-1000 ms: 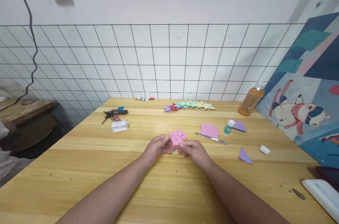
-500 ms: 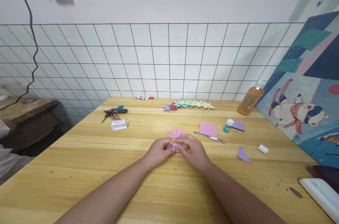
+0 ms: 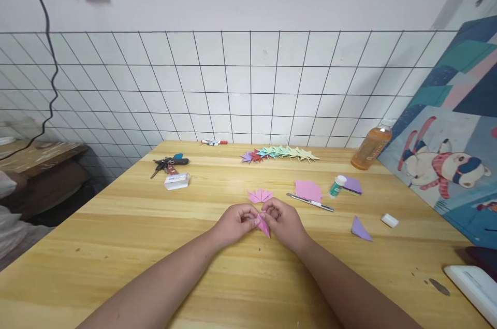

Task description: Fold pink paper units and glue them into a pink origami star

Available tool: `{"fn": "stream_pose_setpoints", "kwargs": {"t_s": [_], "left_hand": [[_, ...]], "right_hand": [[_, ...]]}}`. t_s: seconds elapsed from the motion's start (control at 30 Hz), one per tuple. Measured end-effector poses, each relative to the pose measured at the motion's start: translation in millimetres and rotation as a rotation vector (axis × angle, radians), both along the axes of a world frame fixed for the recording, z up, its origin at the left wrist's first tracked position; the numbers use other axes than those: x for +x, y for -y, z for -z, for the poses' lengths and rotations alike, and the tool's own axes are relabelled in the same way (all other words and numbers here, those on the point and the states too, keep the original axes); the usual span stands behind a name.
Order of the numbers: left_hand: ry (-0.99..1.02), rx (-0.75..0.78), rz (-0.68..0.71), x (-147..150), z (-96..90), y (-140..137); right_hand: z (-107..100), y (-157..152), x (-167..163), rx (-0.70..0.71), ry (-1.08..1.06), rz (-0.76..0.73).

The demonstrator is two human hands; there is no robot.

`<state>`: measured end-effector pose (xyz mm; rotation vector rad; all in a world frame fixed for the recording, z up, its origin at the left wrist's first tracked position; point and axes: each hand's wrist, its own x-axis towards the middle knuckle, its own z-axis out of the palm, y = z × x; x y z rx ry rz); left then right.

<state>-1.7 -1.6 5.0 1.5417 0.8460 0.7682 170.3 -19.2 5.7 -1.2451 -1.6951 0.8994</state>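
Between my two hands is a small folded pink paper piece (image 3: 264, 226), its pointed end towards me. My left hand (image 3: 234, 224) pinches it from the left, thumb and fingers closed. From the right, my right hand (image 3: 284, 224) grips it with thumb and fingertips, hiding part of it. Just beyond my fingers a pink fan-shaped paper piece (image 3: 260, 195) lies on the wooden table (image 3: 217, 292). Right of that are several pink paper sheets (image 3: 308, 190) with a slim silver pen-like tool (image 3: 310, 202) along their near edge.
A row of colourful folded paper stars (image 3: 279, 152) lies near the wall. To the right are a glue stick (image 3: 337, 186), purple paper (image 3: 352, 184), a purple triangle (image 3: 361, 229), an eraser (image 3: 389, 220) and a bottle (image 3: 371, 144). Keys (image 3: 170, 165) and a white box (image 3: 177, 181) lie left.
The pink paper in my hands has turned, and its pointed end now sticks out towards me. My fingers have shifted on it. The whole view has moved slightly.
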Motion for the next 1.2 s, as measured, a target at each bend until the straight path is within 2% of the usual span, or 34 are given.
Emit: {"fn": "stream_pose_setpoints", "kwargs": {"t_s": [0.13, 0.23, 0.37, 0.47, 0.6, 0.67, 0.87, 1.03, 1.2], "left_hand": [[-0.013, 0.047, -0.034, 1.7, 3.3, -0.9], [-0.037, 0.078, -0.04, 2.3, 4.2, -0.2], [-0.004, 0.054, -0.023, 0.9, 4.3, 0.8], [-0.006, 0.038, -0.027, -0.8, 3.5, -0.1], [0.016, -0.031, -0.067, -1.7, 1.7, -3.7], [0.024, -0.058, -0.094, -1.5, 1.5, -5.7], [0.041, -0.097, -0.087, -0.2, 0.7, -6.0], [0.027, -0.097, -0.112, 0.9, -0.4, -3.7], [0.017, -0.066, -0.08, 0.2, 5.2, -4.9]], "right_hand": [[-11.5, 6.0, 1.2, 0.08, 0.182, -0.048], [-14.0, 7.2, 0.2, 0.077, 0.23, -0.098], [-2.7, 1.2, 0.9, -0.035, 0.029, -0.099], [5.5, -5.6, 5.4, -0.139, -0.085, -0.047], [5.5, -9.9, 8.9, -0.269, -0.175, -0.039], [3.4, -9.4, 8.2, -0.285, -0.182, -0.025], [0.5, -3.5, 4.6, -0.074, -0.037, -0.061], [-2.1, 0.6, 3.9, -0.006, 0.104, -0.045], [-4.0, 3.0, 3.5, 0.066, 0.218, -0.046]]}}
